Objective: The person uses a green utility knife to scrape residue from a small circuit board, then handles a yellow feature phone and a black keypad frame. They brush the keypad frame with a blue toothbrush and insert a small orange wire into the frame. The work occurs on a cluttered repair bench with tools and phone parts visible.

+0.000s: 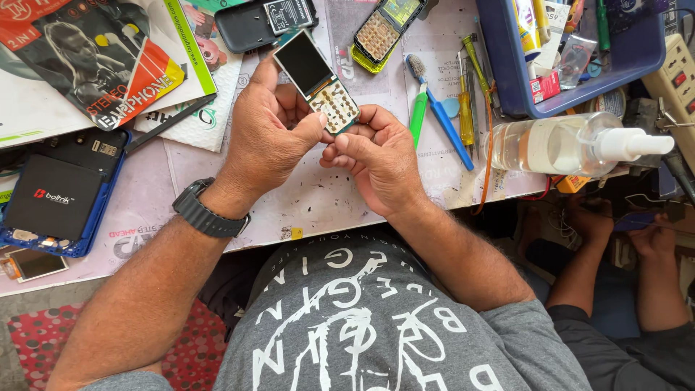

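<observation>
Head view: both hands, left (264,137) and right (373,156), pinch the bare phone board (316,78), its long axis slanting far-left above the desk (318,199).

We see bare worktop (318,199) just below our hands; a toothbrush (438,116), screwdrivers (467,101) and spray bottle (572,145) crowd the right, a blue phone (61,195) blocks the left.

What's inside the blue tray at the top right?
The blue tray holds tubes, a small red box, clear packets and a green tool, all piled together. Its floor and anything beneath them is covered.
</observation>
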